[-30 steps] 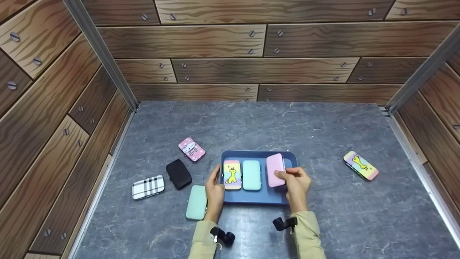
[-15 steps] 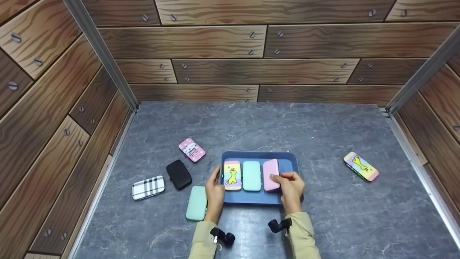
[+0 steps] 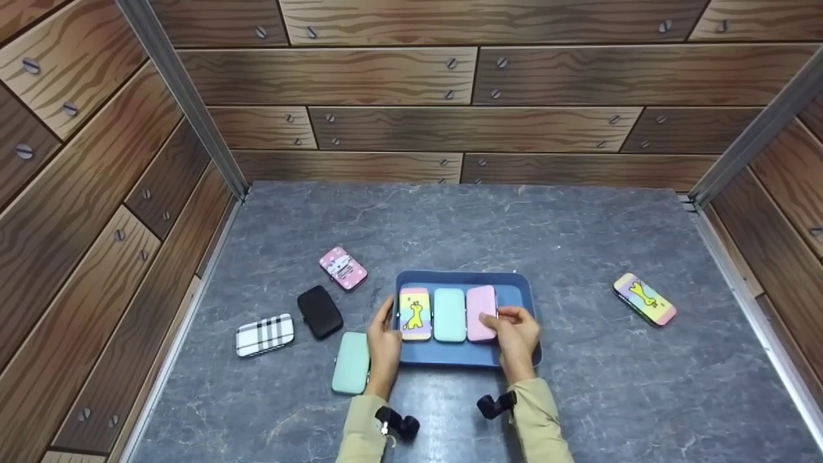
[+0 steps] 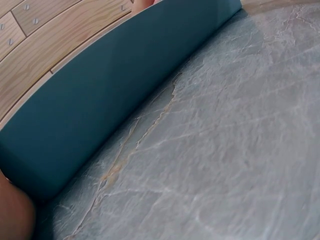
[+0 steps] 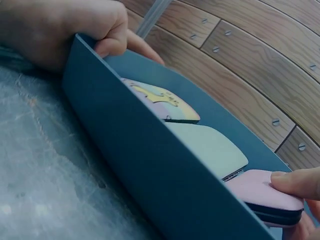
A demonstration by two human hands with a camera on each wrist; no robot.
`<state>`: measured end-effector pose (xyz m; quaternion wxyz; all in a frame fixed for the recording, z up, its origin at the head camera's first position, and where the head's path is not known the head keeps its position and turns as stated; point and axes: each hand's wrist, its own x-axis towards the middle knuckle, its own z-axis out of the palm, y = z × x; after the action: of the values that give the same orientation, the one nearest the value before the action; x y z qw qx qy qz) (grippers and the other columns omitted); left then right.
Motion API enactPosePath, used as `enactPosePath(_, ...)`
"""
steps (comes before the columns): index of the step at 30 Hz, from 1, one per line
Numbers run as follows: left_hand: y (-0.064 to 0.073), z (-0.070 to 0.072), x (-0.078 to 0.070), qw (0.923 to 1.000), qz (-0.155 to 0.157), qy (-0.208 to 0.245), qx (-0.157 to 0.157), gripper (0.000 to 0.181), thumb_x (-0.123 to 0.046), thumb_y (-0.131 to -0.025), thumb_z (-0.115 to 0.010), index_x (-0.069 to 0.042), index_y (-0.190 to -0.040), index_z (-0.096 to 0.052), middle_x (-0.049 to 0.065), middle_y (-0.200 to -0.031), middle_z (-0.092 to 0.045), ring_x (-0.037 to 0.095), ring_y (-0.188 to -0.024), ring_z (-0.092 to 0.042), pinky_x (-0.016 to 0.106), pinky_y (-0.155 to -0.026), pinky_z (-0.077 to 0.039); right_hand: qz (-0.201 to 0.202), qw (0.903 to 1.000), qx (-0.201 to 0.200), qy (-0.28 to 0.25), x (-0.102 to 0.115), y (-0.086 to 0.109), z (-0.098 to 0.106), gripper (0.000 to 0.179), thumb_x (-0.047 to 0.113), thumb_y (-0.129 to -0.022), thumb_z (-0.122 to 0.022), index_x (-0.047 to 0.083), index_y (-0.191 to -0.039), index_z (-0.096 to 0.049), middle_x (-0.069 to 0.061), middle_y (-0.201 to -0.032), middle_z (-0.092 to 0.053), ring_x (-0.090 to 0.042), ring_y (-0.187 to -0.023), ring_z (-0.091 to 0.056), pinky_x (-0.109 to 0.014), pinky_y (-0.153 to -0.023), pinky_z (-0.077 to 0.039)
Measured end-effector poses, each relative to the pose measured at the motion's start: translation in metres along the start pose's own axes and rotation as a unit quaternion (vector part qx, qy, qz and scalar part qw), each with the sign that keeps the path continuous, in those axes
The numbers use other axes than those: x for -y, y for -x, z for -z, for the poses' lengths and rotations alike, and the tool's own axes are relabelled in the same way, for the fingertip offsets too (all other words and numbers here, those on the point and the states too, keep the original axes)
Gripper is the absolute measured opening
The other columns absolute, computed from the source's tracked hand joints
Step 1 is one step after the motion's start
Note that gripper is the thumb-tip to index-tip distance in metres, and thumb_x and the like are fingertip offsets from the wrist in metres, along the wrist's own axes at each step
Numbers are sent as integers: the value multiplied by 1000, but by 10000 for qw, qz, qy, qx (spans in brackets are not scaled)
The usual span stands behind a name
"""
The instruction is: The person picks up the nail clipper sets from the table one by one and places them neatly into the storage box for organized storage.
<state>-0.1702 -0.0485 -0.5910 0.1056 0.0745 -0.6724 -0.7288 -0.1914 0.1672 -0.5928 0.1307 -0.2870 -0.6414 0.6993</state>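
A blue tray (image 3: pixel 450 355) holds three small hinged cases in a row. On its left lies a giraffe-print case (image 3: pixel 415 313), then a mint case (image 3: pixel 449 314), then a pink case (image 3: pixel 480 307). My right hand (image 3: pixel 519 337) pinches the pink case by its right edge, thumb on top and fingers beneath. In the right wrist view the pink case (image 5: pixel 257 189) sits low inside the tray, beside the mint one. My left hand (image 3: pixel 384 350) grips the tray's left wall, its thumb over the rim. Mostly the tray's outer wall (image 4: pixel 100 95) fills the left wrist view.
Left of the tray lie a second mint case (image 3: pixel 352 363), a black case (image 3: pixel 320 312), a plaid case (image 3: pixel 265 335) and a pink patterned case (image 3: pixel 344 267). Another giraffe case (image 3: pixel 644 299) lies far right. Wood-print walls (image 3: pixel 386 74) enclose the grey marbled surface (image 3: pixel 604 386).
My right hand has brought the pink case left and down, from a tilted position to straight beside the mint case. The left hand stays on the tray.
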Motion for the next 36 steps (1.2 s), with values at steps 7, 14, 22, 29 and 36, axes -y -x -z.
enactPosePath(7,2,1,1,10000,9,-15,13,79,26,-65,-31,13,-142,-44,30,-148,-41,39,-142,-32,44,-116,-27,-39,9996,143,228,-4,0,3,50,-11,-68,-79,-9,-116,-68,-2,-71,-60,-9,-61,-55,-17,-53,-50)
enactPosePath(14,1,-1,1,10000,-7,-31,-8,79,26,-65,-31,13,-141,-45,31,-147,-41,39,-141,-33,42,-116,-27,-8,9992,137,388,-4,0,3,50,-11,-69,-78,-11,-117,-67,-3,-75,-57,-10,-69,-52,-17,-55,-49)
enactPosePath(22,1,1,1,9999,30,47,90,81,24,-64,-30,13,-143,-42,29,-148,-42,38,-142,-32,43,-116,-26,242,9898,60,1401,0,2,2,43,-3,-71,-79,-7,-113,-70,-2,-72,-54,-15,-68,-49,-19,-54,-43)
enactPosePath(29,2,1,0,10000,63,37,45,81,26,-63,-31,13,-142,-44,29,-147,-43,39,-142,-32,44,-116,-26,386,9723,163,2299,2,3,4,44,5,-75,-79,-7,-116,-69,-8,-82,-59,-24,-80,-53,-28,-67,-43)
enactPosePath(36,1,1,1,9999,44,121,46,81,26,-62,-31,14,-141,-44,30,-146,-43,39,-141,-33,43,-116,-26,458,9669,212,2500,1,4,6,44,9,-78,-78,-6,-119,-68,-13,-91,-62,-28,-89,-56,-31,-72,-46)
